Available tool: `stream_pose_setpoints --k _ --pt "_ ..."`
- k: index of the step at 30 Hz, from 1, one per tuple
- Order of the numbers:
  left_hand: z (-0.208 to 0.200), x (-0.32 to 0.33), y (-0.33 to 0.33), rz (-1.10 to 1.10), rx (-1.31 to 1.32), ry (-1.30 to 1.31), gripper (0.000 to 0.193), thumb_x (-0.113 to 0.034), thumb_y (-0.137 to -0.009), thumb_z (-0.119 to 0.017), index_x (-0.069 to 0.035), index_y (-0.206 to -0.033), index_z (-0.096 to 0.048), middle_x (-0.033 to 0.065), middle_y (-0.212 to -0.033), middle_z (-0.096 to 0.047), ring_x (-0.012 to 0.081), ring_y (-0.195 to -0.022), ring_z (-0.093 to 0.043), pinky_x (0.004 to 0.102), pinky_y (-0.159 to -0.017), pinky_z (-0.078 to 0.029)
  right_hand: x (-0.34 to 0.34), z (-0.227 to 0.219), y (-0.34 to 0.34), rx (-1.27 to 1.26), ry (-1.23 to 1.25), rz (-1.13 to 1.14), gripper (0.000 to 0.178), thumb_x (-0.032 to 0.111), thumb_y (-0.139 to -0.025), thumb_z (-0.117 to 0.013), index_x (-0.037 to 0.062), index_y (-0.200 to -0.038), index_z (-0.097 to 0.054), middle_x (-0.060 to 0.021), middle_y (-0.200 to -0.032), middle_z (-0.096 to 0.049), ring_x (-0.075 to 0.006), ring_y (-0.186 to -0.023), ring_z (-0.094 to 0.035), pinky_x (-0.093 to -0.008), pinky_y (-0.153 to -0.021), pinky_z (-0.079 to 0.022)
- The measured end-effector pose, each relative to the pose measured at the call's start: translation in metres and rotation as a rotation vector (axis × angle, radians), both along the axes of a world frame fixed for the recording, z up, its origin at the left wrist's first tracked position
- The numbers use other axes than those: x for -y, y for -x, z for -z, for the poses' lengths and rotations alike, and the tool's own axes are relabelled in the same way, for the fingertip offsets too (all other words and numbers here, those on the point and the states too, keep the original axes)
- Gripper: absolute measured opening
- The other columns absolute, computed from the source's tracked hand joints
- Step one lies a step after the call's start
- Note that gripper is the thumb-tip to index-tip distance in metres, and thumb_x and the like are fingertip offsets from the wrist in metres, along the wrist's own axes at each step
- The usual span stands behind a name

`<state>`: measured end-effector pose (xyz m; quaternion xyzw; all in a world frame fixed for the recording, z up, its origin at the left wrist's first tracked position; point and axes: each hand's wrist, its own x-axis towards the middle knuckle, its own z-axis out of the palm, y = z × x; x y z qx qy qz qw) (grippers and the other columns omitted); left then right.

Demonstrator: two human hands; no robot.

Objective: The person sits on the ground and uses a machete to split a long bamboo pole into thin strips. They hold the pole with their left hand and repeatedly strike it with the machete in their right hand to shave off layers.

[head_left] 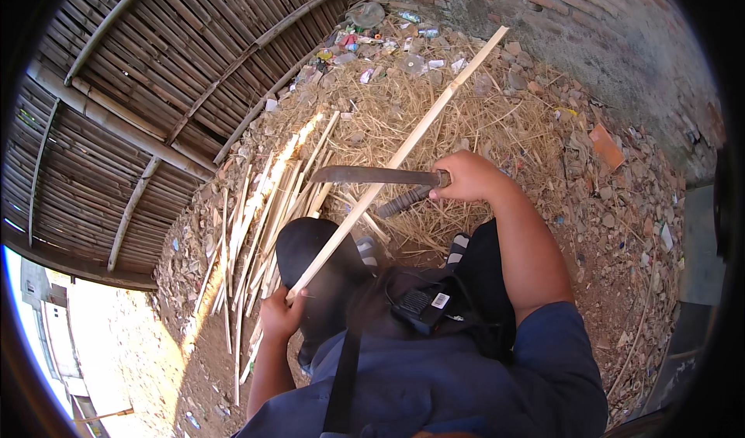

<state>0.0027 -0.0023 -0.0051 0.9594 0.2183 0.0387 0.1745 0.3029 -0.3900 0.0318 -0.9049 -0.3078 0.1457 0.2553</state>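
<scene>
My left hand (pixel 281 315) is closed around the lower end of a long, pale bamboo strip (pixel 431 120). The strip slants up and away to the right, passing over my left knee. In my right hand (pixel 468 176) is the handle end of a machete (pixel 349 175), whose dark blade points left and crosses the strip around its middle. Just below the blade, by my right fingers, is a dark ribbed piece (pixel 403 202) like a wrapped grip; whether it joins the machete I cannot tell.
Several cut bamboo strips (pixel 264 228) lie in a pile left of my legs. Pale shavings (pixel 434 73) cover the ground ahead, with scattered litter behind them. A bamboo slat wall (pixel 209 34) stands at left, a brick-and-plaster wall (pixel 605 58) at far right.
</scene>
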Motion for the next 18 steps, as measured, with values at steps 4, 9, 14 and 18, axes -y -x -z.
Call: stream_pose_setpoints --k 4,9,14,18 --pt "-0.004 0.004 -0.004 0.013 0.012 -0.064 0.057 -0.054 -0.087 -0.07 -0.002 -0.067 -0.058 0.0217 -0.063 -0.063 0.0447 -0.063 -0.065 0.0535 -0.061 -0.049 0.019 -0.008 -0.017 -0.049 -0.07 0.23 0.042 0.04 -0.079 -0.083 0.0048 -0.099 -0.072 -0.0142 -0.085 -0.071 -0.0319 -0.085 -0.07 -0.0443 -0.077 -0.053" --pt "-0.001 0.003 -0.005 0.046 0.037 -0.051 0.057 -0.054 -0.088 -0.07 -0.003 -0.065 -0.057 0.0218 -0.061 -0.062 0.0452 -0.062 -0.065 0.0531 -0.059 -0.05 0.015 0.007 -0.009 0.041 -0.042 0.165 0.042 0.038 -0.081 -0.081 0.0049 -0.104 -0.072 -0.0156 -0.087 -0.071 -0.0326 -0.086 -0.07 -0.0444 -0.077 -0.053" --pt "0.0 0.002 -0.003 0.026 0.03 -0.052 0.056 -0.051 -0.087 -0.072 -0.002 -0.065 -0.055 0.0222 -0.06 -0.061 0.0454 -0.06 -0.063 0.0531 -0.057 -0.048 -0.019 -0.005 0.013 0.031 0.09 -0.061 0.036 0.039 -0.08 -0.081 0.0082 -0.096 -0.072 -0.0146 -0.084 -0.07 -0.0343 -0.084 -0.07 -0.0465 -0.076 -0.053" --pt "0.003 -0.001 0.0 0.038 0.05 -0.046 0.057 -0.052 -0.087 -0.072 -0.003 -0.064 -0.055 0.0219 -0.06 -0.061 0.0455 -0.059 -0.063 0.0531 -0.056 -0.047 -0.006 -0.003 0.006 0.021 -0.043 -0.027 0.035 0.038 -0.079 -0.083 0.0082 -0.095 -0.072 -0.015 -0.081 -0.07 -0.0337 -0.081 -0.07 -0.0451 -0.073 -0.053"
